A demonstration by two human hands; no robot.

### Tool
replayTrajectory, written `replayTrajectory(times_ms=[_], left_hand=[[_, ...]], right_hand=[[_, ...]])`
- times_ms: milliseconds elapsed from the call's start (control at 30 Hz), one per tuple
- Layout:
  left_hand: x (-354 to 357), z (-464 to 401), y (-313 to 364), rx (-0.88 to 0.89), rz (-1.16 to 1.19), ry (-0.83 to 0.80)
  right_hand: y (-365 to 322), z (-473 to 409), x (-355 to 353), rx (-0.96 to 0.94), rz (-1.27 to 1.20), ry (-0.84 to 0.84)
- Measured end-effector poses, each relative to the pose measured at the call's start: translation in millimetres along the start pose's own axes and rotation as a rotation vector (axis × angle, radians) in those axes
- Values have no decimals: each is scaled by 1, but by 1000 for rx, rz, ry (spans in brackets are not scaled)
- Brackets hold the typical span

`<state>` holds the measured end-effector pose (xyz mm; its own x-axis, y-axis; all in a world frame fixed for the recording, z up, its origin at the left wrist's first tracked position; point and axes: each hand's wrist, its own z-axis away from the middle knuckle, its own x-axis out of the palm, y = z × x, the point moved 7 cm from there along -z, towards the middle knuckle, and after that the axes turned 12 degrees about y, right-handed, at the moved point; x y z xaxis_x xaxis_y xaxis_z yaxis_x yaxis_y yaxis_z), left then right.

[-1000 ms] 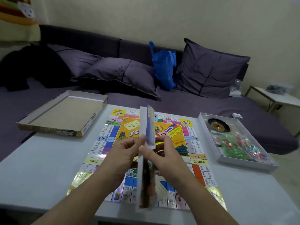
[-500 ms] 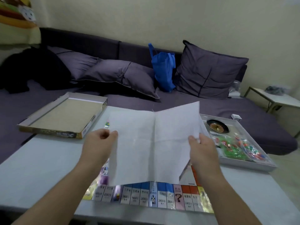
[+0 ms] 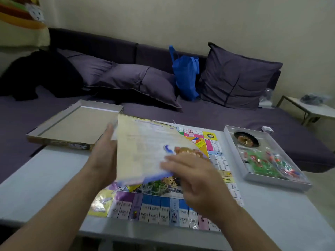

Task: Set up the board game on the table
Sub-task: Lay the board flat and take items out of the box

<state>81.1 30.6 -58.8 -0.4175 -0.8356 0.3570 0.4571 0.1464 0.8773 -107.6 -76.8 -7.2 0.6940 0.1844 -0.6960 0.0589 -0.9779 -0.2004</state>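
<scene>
Free room and obstructions over the white table

Bare white tabletop (image 3: 54, 171) is seen at the lower left of the frame and again at the lower right, in front of the shallow white tray of coloured game pieces (image 3: 268, 153). The centre is covered by the flat colourful printed game board (image 3: 163, 211), above which a pale printed sheet (image 3: 143, 147) is held tilted between the left hand (image 3: 105, 154) and the blurred right hand (image 3: 195, 176). The upper left is blocked by the open cardboard box lid (image 3: 76, 125), which overhangs the table's far edge. A narrow bare strip is left between board and tray.
</scene>
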Motion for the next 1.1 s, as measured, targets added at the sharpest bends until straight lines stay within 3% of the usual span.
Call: replayTrajectory(times_ms=[133, 267, 367, 500, 667, 867, 1033, 1100], left_hand=[[-48, -26, -17, -111, -239, 166], [-59, -30, -44, -74, -712, 207], [-54, -25, -39, 66, -866, 253], [-44, -21, -22, 183, -691, 199], [-50, -27, -9, 187, -625, 145], [-73, -27, 9, 239, -622, 212], [-106, -30, 47, 369, -616, 417], [-120, -30, 65, 454, -744, 460]], right_hand=[[-11, 25, 45, 71, 17, -550], [7, 56, 66, 384, -166, -863], [39, 57, 68, 607, -131, -691], [88, 50, 52, 956, -50, -239], [102, 53, 57, 1271, -359, -115], [85, 43, 66, 1199, -394, -20], [72, 27, 87, 1276, -523, 105], [68, 10, 104, 1302, -577, 116]])
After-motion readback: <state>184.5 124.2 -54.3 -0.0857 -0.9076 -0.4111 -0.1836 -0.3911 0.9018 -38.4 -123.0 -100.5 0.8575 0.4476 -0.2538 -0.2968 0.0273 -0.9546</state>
